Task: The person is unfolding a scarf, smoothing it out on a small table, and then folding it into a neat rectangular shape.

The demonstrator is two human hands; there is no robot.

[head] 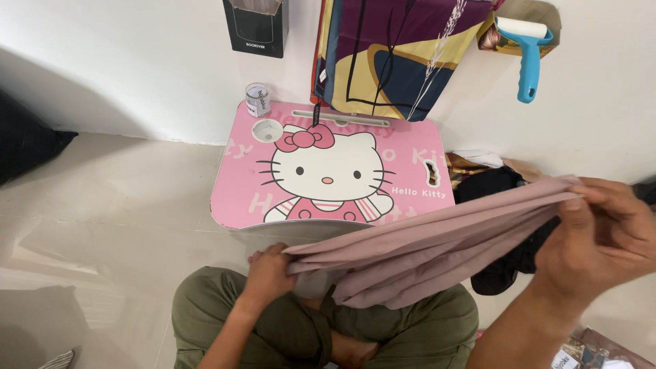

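Between both hands (437, 253) stretches soft mauve cloth (424, 253) (folded, creased).

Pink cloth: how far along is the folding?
Done: the pink cloth is already doubled into long layers. In hand: left hand and right hand stretch it flat above the lap. Left: a dark clothes heap lies unfolded beside the pink lap table.

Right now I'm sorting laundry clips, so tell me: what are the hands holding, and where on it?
Both hold one dusty-pink cloth: the left hand grips its lower left end, the right hand pinches its raised right end.
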